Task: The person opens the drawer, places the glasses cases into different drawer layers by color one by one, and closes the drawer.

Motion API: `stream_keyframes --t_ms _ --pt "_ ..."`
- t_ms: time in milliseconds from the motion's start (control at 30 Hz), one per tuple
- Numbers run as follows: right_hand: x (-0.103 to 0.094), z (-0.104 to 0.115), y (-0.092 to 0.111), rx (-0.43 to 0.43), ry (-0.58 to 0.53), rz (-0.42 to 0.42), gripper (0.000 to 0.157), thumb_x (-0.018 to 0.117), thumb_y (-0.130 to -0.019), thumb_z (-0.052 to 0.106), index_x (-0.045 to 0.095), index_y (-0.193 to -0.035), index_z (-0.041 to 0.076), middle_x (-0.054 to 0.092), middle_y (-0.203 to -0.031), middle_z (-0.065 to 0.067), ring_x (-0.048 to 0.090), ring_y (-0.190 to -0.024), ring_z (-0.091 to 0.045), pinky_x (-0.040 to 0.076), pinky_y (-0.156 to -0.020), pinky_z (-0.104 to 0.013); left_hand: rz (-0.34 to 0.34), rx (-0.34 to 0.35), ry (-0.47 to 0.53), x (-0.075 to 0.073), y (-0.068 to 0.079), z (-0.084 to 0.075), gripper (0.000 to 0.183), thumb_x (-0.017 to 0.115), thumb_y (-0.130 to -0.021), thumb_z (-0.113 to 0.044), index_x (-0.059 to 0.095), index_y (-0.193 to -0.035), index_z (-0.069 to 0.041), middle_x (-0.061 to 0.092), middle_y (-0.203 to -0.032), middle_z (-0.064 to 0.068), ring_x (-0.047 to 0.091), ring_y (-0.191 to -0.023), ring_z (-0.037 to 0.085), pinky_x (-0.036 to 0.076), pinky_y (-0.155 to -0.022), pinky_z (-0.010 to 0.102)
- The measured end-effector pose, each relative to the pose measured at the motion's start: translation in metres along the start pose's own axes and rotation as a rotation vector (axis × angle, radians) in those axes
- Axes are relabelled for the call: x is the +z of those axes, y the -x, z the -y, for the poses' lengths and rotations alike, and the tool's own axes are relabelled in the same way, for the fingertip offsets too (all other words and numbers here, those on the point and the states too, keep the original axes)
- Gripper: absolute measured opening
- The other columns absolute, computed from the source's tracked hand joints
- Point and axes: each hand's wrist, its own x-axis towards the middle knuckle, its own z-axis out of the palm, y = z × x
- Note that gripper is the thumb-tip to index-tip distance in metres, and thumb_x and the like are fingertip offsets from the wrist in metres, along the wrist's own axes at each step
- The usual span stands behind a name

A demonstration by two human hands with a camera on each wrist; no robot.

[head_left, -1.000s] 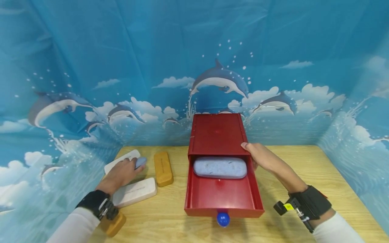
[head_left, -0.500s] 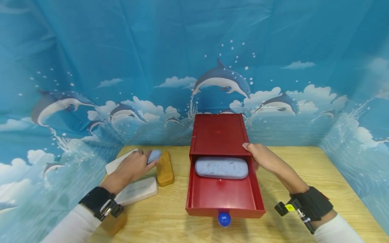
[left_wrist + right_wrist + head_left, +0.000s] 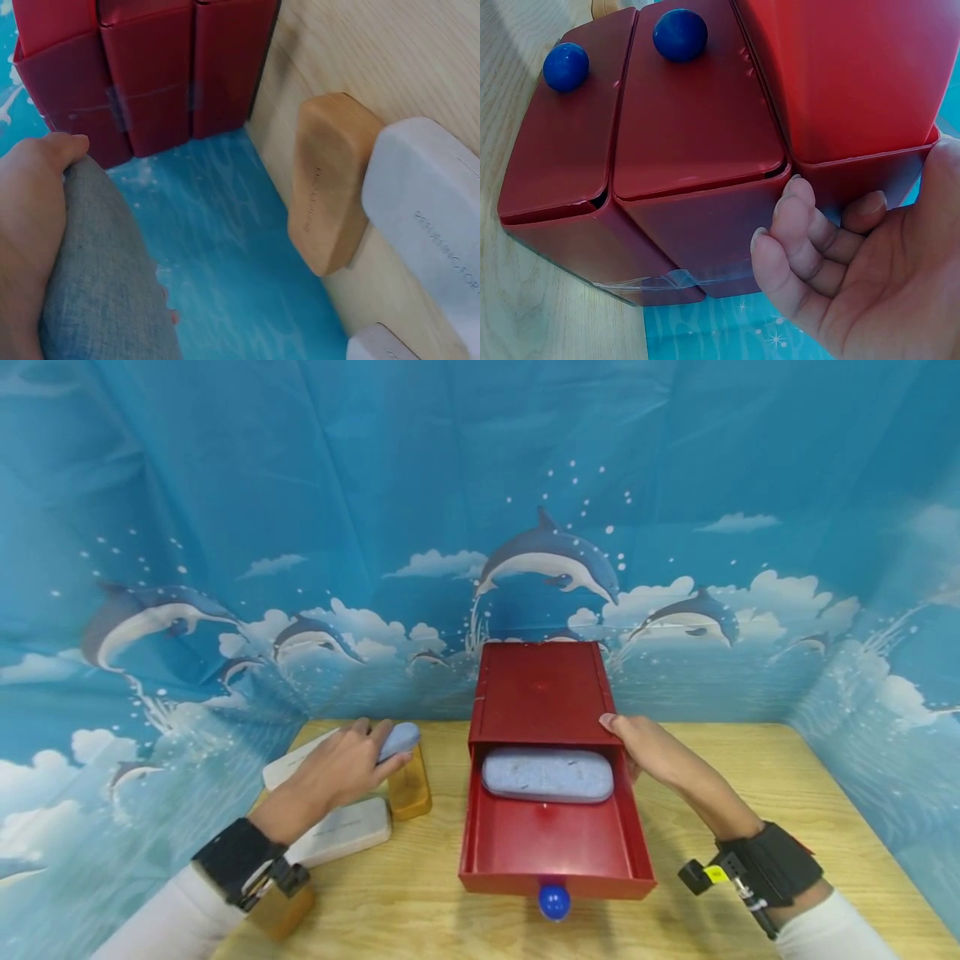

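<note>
My left hand [image 3: 337, 768] grips a blue glasses case [image 3: 105, 262], raised over the left side of the table. In the head view it partly covers a mustard glasses case [image 3: 411, 793] lying there. At the centre, a red drawer cabinet [image 3: 543, 685] has its top drawer [image 3: 551, 843] pulled out. Another blue glasses case [image 3: 547, 774] lies across the back of that drawer. My right hand [image 3: 648, 752] rests on the cabinet's right side, thumb on the top edge. The right wrist view shows its loosely bent fingers [image 3: 791, 217] against the side wall.
Two white glasses cases [image 3: 348, 828] and a second mustard case [image 3: 285, 910] lie on the left under and around my arm. A blue knob [image 3: 554, 902] sticks out from the open drawer's front. Two lower drawers [image 3: 697, 112] are closed. A dolphin-print curtain [image 3: 540, 560] surrounds the table.
My left hand has lifted the blue glasses case from among the cases and moved it right, over the mustard case. My right hand and the cabinet stay in place.
</note>
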Motion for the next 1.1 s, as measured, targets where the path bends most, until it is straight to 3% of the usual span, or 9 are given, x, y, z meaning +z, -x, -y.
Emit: stream_keyframes --t_ms 167,500,700,1100 --pt "0.0 -0.001 0.0 -0.004 -0.002 0.002 0.064 0.025 -0.102 0.05 0.065 -0.096 0.0 0.059 -0.055 -0.011 0.06 -0.051 -0.03 0.051 -0.059 -0.039 -0.026 0.031 -0.015 -0.011 -0.002 -0.006 0.067 0.039 -0.095 -0.061 0.052 -0.127 -0.003 0.057 -0.085 0.015 0.054 -0.067 0.022 0.046 -0.051 0.033" --pt "0.0 -0.001 0.0 -0.016 0.014 -0.011 0.064 0.024 -0.102 0.049 0.065 -0.093 0.0 0.057 -0.052 -0.01 0.059 -0.05 -0.029 0.052 -0.06 -0.042 -0.088 0.071 0.033 -0.044 -0.008 -0.026 0.061 0.04 -0.095 -0.06 0.051 -0.125 -0.007 0.053 -0.081 0.01 0.05 -0.066 0.019 0.044 -0.052 0.033" --pt "0.0 -0.001 -0.001 -0.028 -0.001 -0.008 0.064 0.024 -0.102 0.048 0.065 -0.094 0.0 0.058 -0.054 -0.011 0.059 -0.051 -0.03 0.052 -0.057 -0.047 -0.061 0.076 0.03 -0.058 -0.008 -0.039 0.065 0.036 -0.096 -0.061 0.048 -0.131 -0.008 0.057 -0.092 0.013 0.055 -0.076 0.023 0.05 -0.06 0.038" --pt "0.0 -0.001 0.0 -0.025 0.012 -0.008 0.063 0.025 -0.102 0.049 0.065 -0.093 0.0 0.058 -0.052 -0.01 0.059 -0.05 -0.03 0.051 -0.057 -0.041 -0.046 0.114 0.072 -0.083 -0.012 -0.066 0.072 0.025 -0.096 -0.065 0.044 -0.137 -0.009 0.057 -0.099 0.014 0.055 -0.086 0.024 0.051 -0.068 0.041"
